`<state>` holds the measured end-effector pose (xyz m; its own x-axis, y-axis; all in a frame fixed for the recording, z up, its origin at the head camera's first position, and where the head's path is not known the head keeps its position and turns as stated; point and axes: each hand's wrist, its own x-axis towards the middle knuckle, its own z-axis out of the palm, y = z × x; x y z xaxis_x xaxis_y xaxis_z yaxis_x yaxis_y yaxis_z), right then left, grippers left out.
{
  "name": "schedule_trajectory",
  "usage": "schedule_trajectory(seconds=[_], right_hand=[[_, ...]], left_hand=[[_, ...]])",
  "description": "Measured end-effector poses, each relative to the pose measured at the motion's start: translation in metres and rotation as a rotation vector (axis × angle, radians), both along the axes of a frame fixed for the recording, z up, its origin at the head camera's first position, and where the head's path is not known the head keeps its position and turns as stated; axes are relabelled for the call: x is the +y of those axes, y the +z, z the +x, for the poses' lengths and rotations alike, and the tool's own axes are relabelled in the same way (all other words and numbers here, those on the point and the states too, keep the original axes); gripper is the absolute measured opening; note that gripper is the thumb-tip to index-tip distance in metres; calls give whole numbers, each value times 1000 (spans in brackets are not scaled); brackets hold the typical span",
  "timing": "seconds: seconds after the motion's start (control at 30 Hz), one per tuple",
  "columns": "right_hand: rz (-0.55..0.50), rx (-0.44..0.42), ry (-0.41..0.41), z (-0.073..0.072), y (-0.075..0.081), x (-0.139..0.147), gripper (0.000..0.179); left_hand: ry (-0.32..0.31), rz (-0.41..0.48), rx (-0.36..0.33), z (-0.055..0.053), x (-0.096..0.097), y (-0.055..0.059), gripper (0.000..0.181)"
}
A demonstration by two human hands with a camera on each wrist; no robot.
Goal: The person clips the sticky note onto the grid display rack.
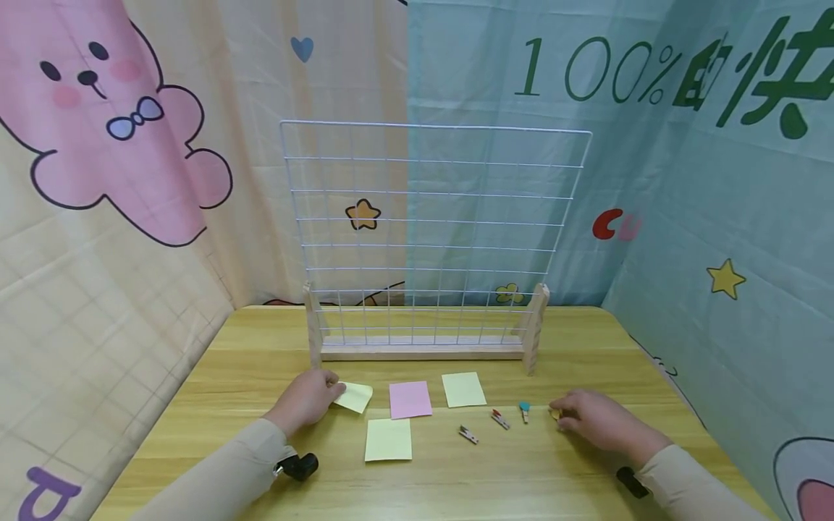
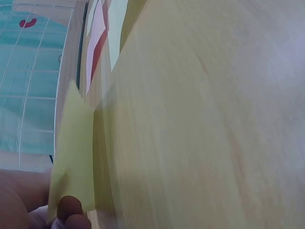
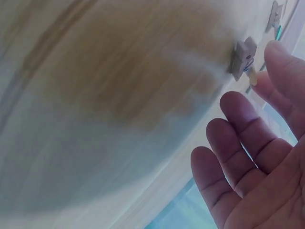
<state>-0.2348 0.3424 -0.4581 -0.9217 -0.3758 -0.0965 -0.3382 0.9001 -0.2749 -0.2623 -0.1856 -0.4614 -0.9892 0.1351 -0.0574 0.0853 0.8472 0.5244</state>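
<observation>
My left hand (image 1: 305,399) pinches the corner of a yellow sticky note (image 1: 355,397) between thumb and fingers. In the left wrist view that note (image 2: 76,148) stands tilted up from the wood. At the right, my right hand (image 1: 598,420) has thumb and forefinger at the yellow end of a small wooden clothespin (image 3: 244,58), pinching it; the other fingers are spread apart. Between the hands lie a pink sticky note (image 1: 410,399) and two more yellow notes (image 1: 389,440). Three clothespins rest there too: one blue-topped (image 1: 524,412), one red-topped (image 1: 499,419), one whose top colour is unclear (image 1: 468,434).
A white wire grid (image 1: 430,166) stands upright in a wooden base (image 1: 423,355) at the back of the wooden table (image 1: 260,347). Printed curtains (image 1: 482,65) hang behind and at both sides. Black straps with wrist cameras (image 1: 300,467) sit on the wrists.
</observation>
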Motion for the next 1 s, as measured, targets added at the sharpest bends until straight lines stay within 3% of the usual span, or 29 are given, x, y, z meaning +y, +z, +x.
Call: schedule_trajectory(seconds=[0.13,0.37,0.67,1.0], right_hand=[[1,0,22,0,-2,2,30],[-19,-33,-55,1,-2,-2,28],[-38,-54,-95,0,1,-7,19],[-87,-61,-123,2,1,-9,13]], left_hand=[[5,-6,-10,1,0,2,37],[17,26,-35,0,2,5,41],[47,82,-54,-4,3,4,44],[9,92,-35,-2,2,5,46]])
